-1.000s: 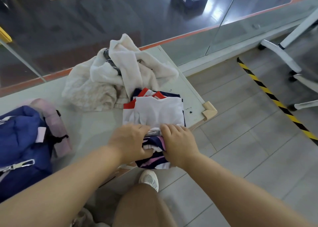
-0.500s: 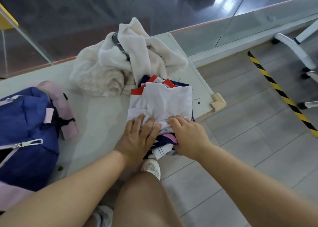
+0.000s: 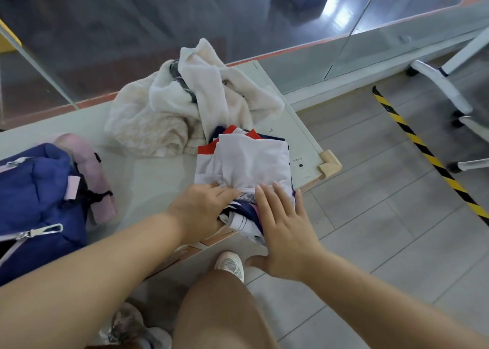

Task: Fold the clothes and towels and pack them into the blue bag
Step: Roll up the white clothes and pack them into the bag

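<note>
So the step here looks like tidying a fold on the white, red and navy shirt (image 3: pixel 246 161), which sits at the near right corner of the surface (image 3: pixel 148 179), with its near end hanging a bit over the near edge. If you want this fold to come out neat, my take is: keep one palm pinning the cloth flat while the other tucks the loose navy and pink bit under, then smooth from the middle outward so no air bunches up, and pull the whole thing back from the edge so it doesn't slide off. The left hand (image 3: pixel 201 211) is curled and seems to be pinching the bunched white fabric near the shirt's near edge, fingers half buried in it. The right hand (image 3: pixel 285 229) is spread wide and flat, fingertips resting on the shirt's near right side, thumb hanging off past the edge, gripping nothing. The blue bag (image 3: pixel 37 206) sits at the left edge of the surface with its zipper open, and the pile of towels (image 3: pixel 190 105) waits unfolded toward the far edge, just touching the shirt.
</note>
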Tool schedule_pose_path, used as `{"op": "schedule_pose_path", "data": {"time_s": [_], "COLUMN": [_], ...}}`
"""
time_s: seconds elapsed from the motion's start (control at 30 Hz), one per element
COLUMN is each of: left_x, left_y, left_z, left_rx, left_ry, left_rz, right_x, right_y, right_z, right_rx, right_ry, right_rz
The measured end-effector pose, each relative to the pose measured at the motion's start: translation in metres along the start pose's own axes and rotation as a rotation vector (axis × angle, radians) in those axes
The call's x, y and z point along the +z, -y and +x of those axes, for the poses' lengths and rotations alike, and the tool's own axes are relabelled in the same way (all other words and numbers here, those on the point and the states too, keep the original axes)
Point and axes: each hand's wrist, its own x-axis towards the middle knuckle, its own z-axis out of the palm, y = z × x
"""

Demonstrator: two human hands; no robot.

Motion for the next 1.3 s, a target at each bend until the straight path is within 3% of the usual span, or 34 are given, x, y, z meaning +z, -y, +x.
{"op": "schedule_pose_path", "data": {"time_s": [0.1, 0.2, 0.27, 0.37, 0.5, 0.57, 0.63, 0.73, 0.87, 1.0, 1.17, 1.3], "left_x": [-0.008, -0.022, -0.034, -0.042, -0.044, -0.045, -0.043, -0.043, -0.048, -0.045, -0.033, -0.036], "left_y": [0.000, 0.002, 0.004, 0.010, 0.021, 0.027, 0.036, 0.047, 0.054, 0.061, 0.063, 0.049], "left_z": [0.002, 0.004, 0.008, 0.016, 0.029, 0.035, 0.041, 0.050, 0.065, 0.068, 0.062, 0.060], "left_rx": [-0.081, -0.232, -0.311, -0.417, -0.571, -0.665, -0.679, -0.685, -0.622, -0.697, -0.754, -0.634], "left_ry": [0.055, 0.212, 0.348, 0.422, 0.384, 0.283, 0.208, 0.234, 0.391, 0.466, 0.669, 0.599], "left_rz": [-0.090, -0.203, -0.266, -0.468, -0.638, -0.707, -0.665, -0.674, -0.787, -0.895, -0.983, -0.965], "right_x": [0.008, -0.001, -0.021, -0.054, -0.068, -0.067, -0.066, -0.066, -0.064, -0.055, -0.055, -0.058], "right_y": [0.011, 0.007, -0.002, -0.020, -0.035, -0.038, -0.041, -0.045, -0.052, -0.053, -0.047, -0.041], "right_z": [0.009, 0.026, 0.039, 0.062, 0.093, 0.108, 0.122, 0.139, 0.153, 0.159, 0.152, 0.144], "right_rx": [0.056, 0.046, -0.013, -0.076, -0.017, 0.034, 0.063, 0.029, 0.038, 0.051, -0.015, -0.020], "right_ry": [-0.125, -0.180, -0.088, 0.155, 0.367, 0.448, 0.496, 0.484, 0.587, 0.632, 0.587, 0.577], "right_rz": [0.017, 0.117, 0.146, 0.220, 0.400, 0.462, 0.427, 0.308, 0.402, 0.495, 0.380, 0.336]}}
